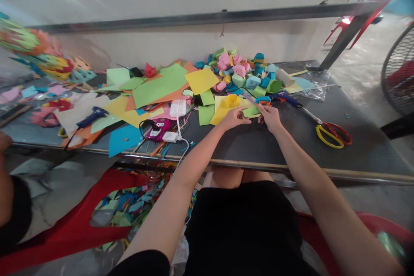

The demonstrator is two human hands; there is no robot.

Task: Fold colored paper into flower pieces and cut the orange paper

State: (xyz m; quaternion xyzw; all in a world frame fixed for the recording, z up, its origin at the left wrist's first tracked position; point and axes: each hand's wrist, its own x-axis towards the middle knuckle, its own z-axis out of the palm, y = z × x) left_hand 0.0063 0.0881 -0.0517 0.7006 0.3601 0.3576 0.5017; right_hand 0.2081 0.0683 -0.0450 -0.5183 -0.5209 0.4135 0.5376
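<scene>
At the table's (323, 138) middle, both hands pinch a light green paper strip (251, 111): left hand (235, 117), right hand (270, 117), fingers closed on it. Beyond lies a heap of finished folded paper pieces (242, 73); uncut coloured paper sheets (161, 86) remain at left.

A long dark counter (323, 155) carries nearly everything here. Toward nine o'clock lie loose coloured paper sheets (158, 88) overlapping one another, with a blue glue gun (92, 116) on them and a white power adapter (177, 108) beside a pink gadget (158, 128). At twelve o'clock sits a heap of small folded paper pieces (242, 73) — pink, blue and green — with a cardboard roll (284, 77) just beside it. At three o'clock, well apart, rest red-and-yellow scissors (333, 133).
</scene>
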